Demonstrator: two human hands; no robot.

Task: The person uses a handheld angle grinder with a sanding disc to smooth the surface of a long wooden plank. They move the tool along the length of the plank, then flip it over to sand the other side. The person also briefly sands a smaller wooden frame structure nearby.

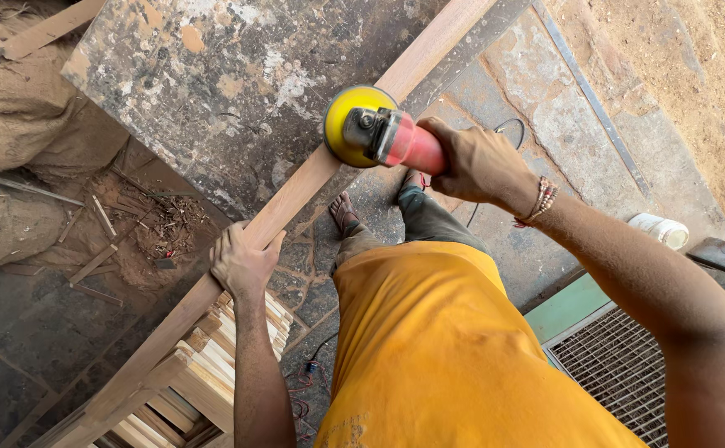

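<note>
Right hand (477, 162) clamped on red sander (379, 133), left hand (242, 261) seemingly gripping long plank (296, 195)

We see a long pale wooden plank (296, 195) running diagonally, its lower end resting on stacked wood. On its upper face sits a red-bodied handheld sander with a yellow disc (371, 129).

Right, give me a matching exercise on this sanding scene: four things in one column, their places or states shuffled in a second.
1. left hand
2. right hand
3. yellow sanding disc
4. white container

A. on the ground beside the right forearm
B. grips the red sander
C. pressed on the long plank
D. holds the plank steady

Pairs: 1-D, 2-B, 3-C, 4-A
</note>
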